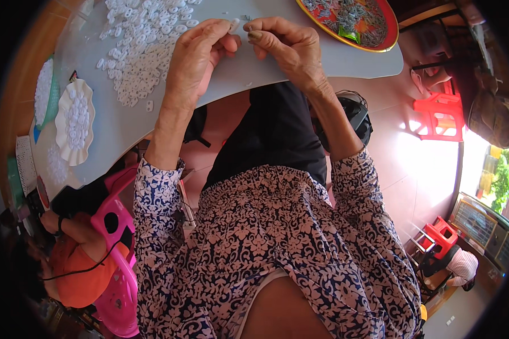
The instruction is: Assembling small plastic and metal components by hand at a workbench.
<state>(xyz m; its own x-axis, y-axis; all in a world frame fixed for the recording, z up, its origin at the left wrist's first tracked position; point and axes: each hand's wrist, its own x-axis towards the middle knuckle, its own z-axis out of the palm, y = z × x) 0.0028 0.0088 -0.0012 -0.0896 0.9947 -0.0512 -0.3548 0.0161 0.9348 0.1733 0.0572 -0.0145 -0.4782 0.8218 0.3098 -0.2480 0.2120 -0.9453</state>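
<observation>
My left hand (201, 56) is raised over the near edge of the table, thumb and fingers pinching a small white plastic piece (234, 24). Facing it, a short gap away, my right hand (291, 50) has thumb and forefinger pressed together. Whatever lies between those fingertips is too small to make out. Left of my hands spreads a heap of small white oval plastic pieces with holes (144, 48). Beyond my right hand stands a round red tray with a gold rim (385, 46), full of small grey metal-looking parts and a green packet (349, 35).
On the grey table (119, 127), a white scalloped dish (64, 133) and a green basket (55, 90) hold more white pieces. A person in orange (87, 271) sits by a pink chair (116, 282) at lower left. Red stools (441, 116) and another person (462, 265) are at right.
</observation>
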